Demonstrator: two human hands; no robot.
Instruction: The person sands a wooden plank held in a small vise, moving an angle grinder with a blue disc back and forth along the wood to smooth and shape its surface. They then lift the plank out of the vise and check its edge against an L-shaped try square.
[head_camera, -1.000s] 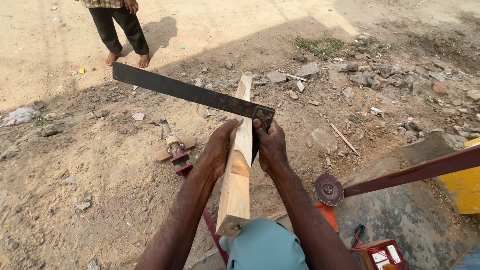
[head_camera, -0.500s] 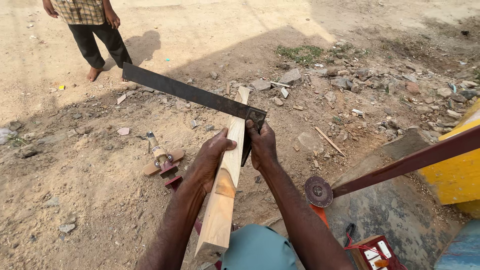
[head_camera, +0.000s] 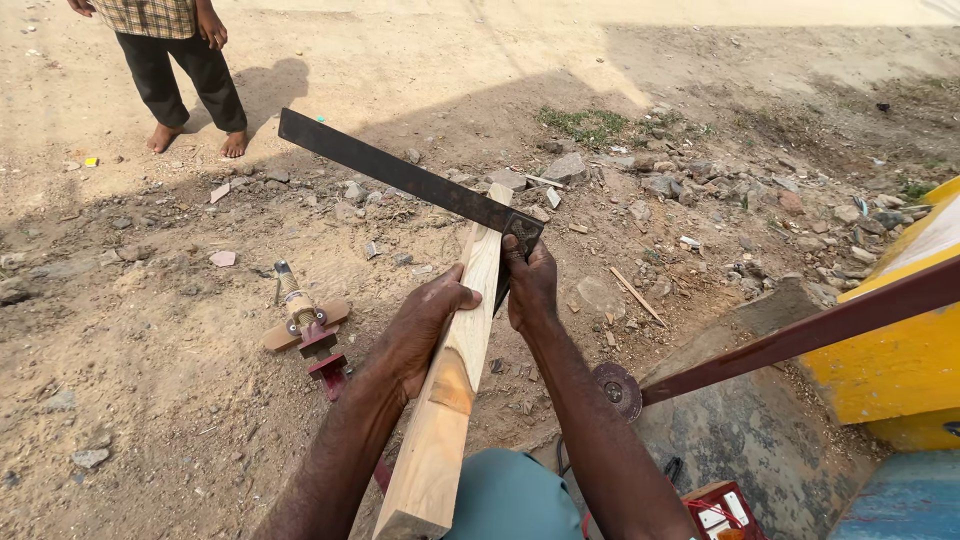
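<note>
A long pale wooden beam (head_camera: 450, 390) runs from my lap out over the dirt, tilted up and away. My left hand (head_camera: 420, 325) grips its left side about midway. My right hand (head_camera: 530, 290) holds the thick stock of a dark metal try square (head_camera: 400, 178) against the beam's right side. The square's long blade lies across the beam's top and sticks out to the upper left. My teal-clad knee (head_camera: 515, 495) is under the beam's near end.
A wood-handled tool on a red clamp (head_camera: 305, 325) lies on the ground to the left. A reddish metal bar (head_camera: 800, 335) with a round disc (head_camera: 615, 388) crosses at right, by a yellow structure (head_camera: 890, 360). Stones litter the ground; a barefoot person (head_camera: 180, 70) stands far left.
The view has shifted a little, and the beam and square sit slightly more to the right in view. Both hands keep the same hold. The standing person has shifted left.
</note>
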